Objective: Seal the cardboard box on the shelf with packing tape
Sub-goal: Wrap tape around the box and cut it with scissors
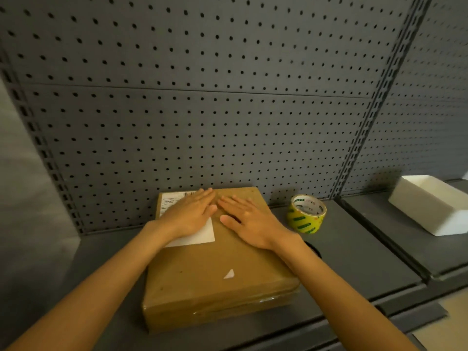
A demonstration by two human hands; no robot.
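Both hands, left (192, 214) and right (249, 224), press flat with straight fingers on the box (215, 264), gripping nothing, tape (306, 214) nearby.

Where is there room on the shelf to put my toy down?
Bare grey shelf lies left of the brown cardboard box, and between the yellow tape roll and the white tray. It is crowded between box and roll.
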